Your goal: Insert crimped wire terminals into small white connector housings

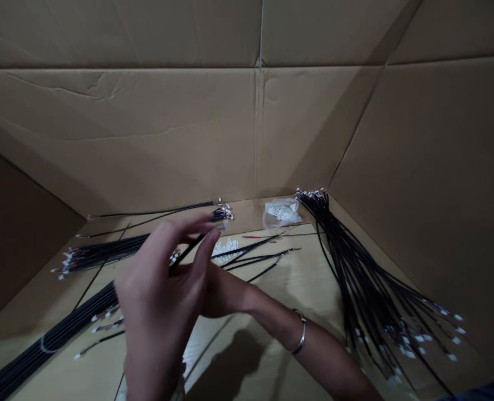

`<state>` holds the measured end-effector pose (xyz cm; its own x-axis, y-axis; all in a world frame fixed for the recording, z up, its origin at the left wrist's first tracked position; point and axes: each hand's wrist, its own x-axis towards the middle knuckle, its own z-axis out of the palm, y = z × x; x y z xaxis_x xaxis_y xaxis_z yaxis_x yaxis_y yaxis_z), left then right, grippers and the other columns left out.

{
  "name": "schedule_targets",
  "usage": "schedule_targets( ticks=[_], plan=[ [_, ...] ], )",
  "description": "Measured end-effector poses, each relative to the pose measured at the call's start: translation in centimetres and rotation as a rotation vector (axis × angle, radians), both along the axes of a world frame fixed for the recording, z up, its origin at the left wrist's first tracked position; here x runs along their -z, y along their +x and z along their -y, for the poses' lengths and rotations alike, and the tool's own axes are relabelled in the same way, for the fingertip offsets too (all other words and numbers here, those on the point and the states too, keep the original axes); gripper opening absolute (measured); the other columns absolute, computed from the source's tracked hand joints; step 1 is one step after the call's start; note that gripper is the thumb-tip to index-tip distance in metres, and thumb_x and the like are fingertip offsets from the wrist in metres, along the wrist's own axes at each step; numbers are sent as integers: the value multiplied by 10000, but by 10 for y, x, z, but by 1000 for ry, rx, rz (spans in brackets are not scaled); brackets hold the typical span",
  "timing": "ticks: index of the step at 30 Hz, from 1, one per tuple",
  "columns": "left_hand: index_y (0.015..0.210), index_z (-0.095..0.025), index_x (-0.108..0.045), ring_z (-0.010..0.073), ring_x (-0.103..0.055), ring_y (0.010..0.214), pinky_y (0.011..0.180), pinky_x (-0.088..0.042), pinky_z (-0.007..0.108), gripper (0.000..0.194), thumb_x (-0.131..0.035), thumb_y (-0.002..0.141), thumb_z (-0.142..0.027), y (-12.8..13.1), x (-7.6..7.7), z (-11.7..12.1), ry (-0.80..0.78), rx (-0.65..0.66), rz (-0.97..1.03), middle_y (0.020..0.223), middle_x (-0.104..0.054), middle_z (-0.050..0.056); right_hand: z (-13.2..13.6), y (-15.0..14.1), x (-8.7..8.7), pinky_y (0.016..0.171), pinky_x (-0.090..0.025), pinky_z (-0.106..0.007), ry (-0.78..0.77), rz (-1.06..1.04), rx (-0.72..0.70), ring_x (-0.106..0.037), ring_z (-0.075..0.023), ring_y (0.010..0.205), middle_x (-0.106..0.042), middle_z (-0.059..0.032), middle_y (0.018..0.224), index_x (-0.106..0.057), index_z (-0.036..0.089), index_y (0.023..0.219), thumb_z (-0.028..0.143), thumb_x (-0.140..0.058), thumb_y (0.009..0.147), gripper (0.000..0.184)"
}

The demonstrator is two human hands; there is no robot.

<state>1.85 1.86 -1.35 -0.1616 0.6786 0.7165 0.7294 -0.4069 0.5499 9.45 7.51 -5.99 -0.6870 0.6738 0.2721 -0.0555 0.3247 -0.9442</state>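
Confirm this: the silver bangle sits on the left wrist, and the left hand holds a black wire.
Not right: the silver bangle sits on the right wrist, as the head view shows. The left hand does hold a black wire.

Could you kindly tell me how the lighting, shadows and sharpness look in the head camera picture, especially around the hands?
In the head view, the light is dim and soft, with no strong glare; a dark shadow lies on the cardboard floor near the left hand, which looks slightly blurred; the cardboard walls show wide-angle stretching toward the edges.

Left hand point(159, 295) seems to pinch a black wire point(187, 252) inside a cardboard box point(247, 133).
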Motion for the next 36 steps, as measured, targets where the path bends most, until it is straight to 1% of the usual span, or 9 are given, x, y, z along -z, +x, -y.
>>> schedule_targets(
  ticks=[4, 8, 11, 13, 16, 19, 22, 30, 36],
  plan=[
    [1414, -326, -611, 322, -608, 1305, 1127, -499, 482, 481, -664, 970, -505, -4, -19, 18, -20, -134, -66, 1410, -643, 43, -30, 47, -31, 699, -585, -232, -2, -184, 319, -667, -116, 716, -734, -13, 911, -637, 202, 1102, 238, -517, 1055, 134],
    [1261, -338, -680, 335, -657, 1193, 1064, -526, 531, 437, -614, 950, -638, -25, -22, 28, -163, -141, 12, 1262, -712, 19, -68, 152, -55, 511, -439, -174, -28, -185, 715, -483, -59, 524, -606, 42, 781, -598, 204, 1100, 230, -477, 1085, 125],
    [1230, -278, -662, 278, -697, 1089, 980, -579, 495, 389, -543, 1017, -580, -46, 8, 2, -434, 23, -94, 1227, -720, 50, -84, 222, -47, 433, -366, -181, -104, -10, 890, -407, -53, 447, -552, 63, 679, -635, 164, 976, 242, -551, 1071, 149],
    [1112, -198, -698, 234, -714, 1003, 953, -592, 470, 290, -595, 1029, -457, -52, 40, -27, -542, 94, -156, 1106, -743, 60, -89, 250, -31, 475, -456, -199, -158, 146, 973, -515, -74, 512, -619, 38, 757, -660, 144, 995, 324, -622, 1058, 195],
    [1201, -169, -679, 214, -713, 1015, 910, -616, 437, 299, -670, 1006, -395, -46, 91, -70, -674, 185, -240, 1185, -718, 80, -94, 267, -2, 705, -625, -325, -183, 371, 1067, -712, -169, 820, -723, -57, 1062, -680, 145, 1172, 339, -670, 1034, 238],
    [1273, -180, -655, 235, -703, 1078, 926, -618, 453, 343, -678, 1001, -387, -34, 128, -97, -739, 258, -304, 1274, -690, 97, -98, 264, 21, 877, -633, -437, -116, 545, 1131, -722, -242, 1042, -700, -101, 1267, -663, 168, 1284, 337, -679, 1026, 308],
    [1283, -187, -654, 241, -696, 1109, 951, -611, 466, 343, -672, 1005, -386, -25, 148, -111, -755, 344, -354, 1305, -681, 102, -98, 238, 39, 955, -609, -485, 6, 666, 1095, -698, -269, 1139, -670, -118, 1353, -653, 179, 1317, 334, -673, 1029, 328],
    [1307, -189, -644, 258, -682, 1153, 978, -600, 489, 368, -679, 999, -387, 13, 179, -140, -706, 454, -434, 1345, -663, 108, -98, 101, 81, 945, -614, -469, 202, 815, 431, -716, -250, 1096, -712, -100, 1273, -691, 173, 1240, 326, -677, 1028, 261],
    [1303, -189, -647, 257, -683, 1152, 978, -600, 487, 365, -680, 999, -387, 18, 190, -140, -669, 431, -439, 1341, -666, 108, -136, 87, 91, 879, -635, -438, 162, 895, 264, -731, -240, 1030, -717, -93, 1239, -678, 161, 1258, 340, -679, 1027, 292]
  ],
)
